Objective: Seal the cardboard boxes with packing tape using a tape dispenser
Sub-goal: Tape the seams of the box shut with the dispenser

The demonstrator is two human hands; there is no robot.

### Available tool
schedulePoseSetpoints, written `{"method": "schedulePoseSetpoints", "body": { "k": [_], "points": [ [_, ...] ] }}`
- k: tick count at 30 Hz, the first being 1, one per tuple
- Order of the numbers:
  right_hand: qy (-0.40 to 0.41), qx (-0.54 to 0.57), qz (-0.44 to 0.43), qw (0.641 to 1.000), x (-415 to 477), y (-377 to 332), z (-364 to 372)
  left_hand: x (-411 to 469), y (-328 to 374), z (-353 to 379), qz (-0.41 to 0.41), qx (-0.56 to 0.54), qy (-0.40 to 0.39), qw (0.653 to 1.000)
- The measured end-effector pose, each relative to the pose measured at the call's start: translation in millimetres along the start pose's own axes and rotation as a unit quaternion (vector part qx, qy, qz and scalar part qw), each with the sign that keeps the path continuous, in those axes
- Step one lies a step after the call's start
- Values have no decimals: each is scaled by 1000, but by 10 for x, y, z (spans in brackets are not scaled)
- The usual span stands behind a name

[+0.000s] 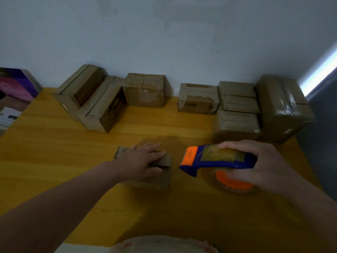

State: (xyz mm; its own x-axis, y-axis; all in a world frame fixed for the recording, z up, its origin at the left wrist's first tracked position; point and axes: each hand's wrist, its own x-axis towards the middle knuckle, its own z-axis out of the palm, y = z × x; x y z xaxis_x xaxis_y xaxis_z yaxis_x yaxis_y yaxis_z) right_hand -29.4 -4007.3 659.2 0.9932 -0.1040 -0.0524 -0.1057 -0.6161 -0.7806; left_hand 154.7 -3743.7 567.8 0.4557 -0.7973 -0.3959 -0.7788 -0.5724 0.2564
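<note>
Cardboard box (145, 168), small, brown and matte, sits mid-worktop toward the near edge; edges show raw corrugation. Left hand (144, 161) lies flat and open on its top flap, fingers spread, thumb down the near side. Right hand (262, 167) is closed around the tape dispenser (217, 161), just right of the box and apart from it: glossy blue plastic shell, orange nose and orange hub, clear tape roll (228, 181) with a yellowish sheen. Whether the dispenser touches the worktop, cannot tell.

Worktop (73, 152) is smooth yellow wood with a faint plank grain. Along its far edge, against a plain pale wall (164, 33), stand more brown boxes (145, 90); those near the far right corner (282, 106) carry shiny, wrinkled tape. Purple-and-pink printed carton (16, 83) sits off the far left corner.
</note>
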Motion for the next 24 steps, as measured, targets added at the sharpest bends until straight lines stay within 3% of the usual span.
{"method": "schedulePoseSetpoints", "body": {
  "k": [3, 5, 6, 8, 10, 12, 13, 14, 17, 20, 24],
  "points": [
    [69, 134, -25, 988, 10, -201, -235, 33, 75, -51, 17, -19, 13, 1000],
    [111, 156, -55, 980, 61, -344, -431, 66, 159, -106, 14, -139, 48, 989],
    [125, 164, -74, 976, 91, -406, -504, 95, 216, -160, -2, -246, 66, 967],
    [146, 204, -100, 963, 140, -474, -581, 161, 331, -300, -55, -489, 84, 866],
    [152, 256, -111, 948, 174, -488, -588, 229, 425, -434, -88, -689, 59, 717],
    [149, 301, -116, 935, 189, -474, -563, 263, 493, -535, -91, -810, 15, 579],
    [149, 312, -119, 931, 191, -468, -548, 274, 529, -566, -93, -836, -1, 540],
    [151, 320, -121, 927, 196, -468, -528, 277, 570, -587, -98, -845, -16, 526],
    [146, 350, -134, 916, 213, -487, -455, 259, 715, -576, -104, -835, -83, 534],
    [147, 380, -132, 904, 237, -506, -388, 195, 844, -506, -72, -848, -141, 506],
    [143, 405, -113, 896, 290, -501, -307, 97, 885, -437, -38, -869, -113, 480]
  ]
}}
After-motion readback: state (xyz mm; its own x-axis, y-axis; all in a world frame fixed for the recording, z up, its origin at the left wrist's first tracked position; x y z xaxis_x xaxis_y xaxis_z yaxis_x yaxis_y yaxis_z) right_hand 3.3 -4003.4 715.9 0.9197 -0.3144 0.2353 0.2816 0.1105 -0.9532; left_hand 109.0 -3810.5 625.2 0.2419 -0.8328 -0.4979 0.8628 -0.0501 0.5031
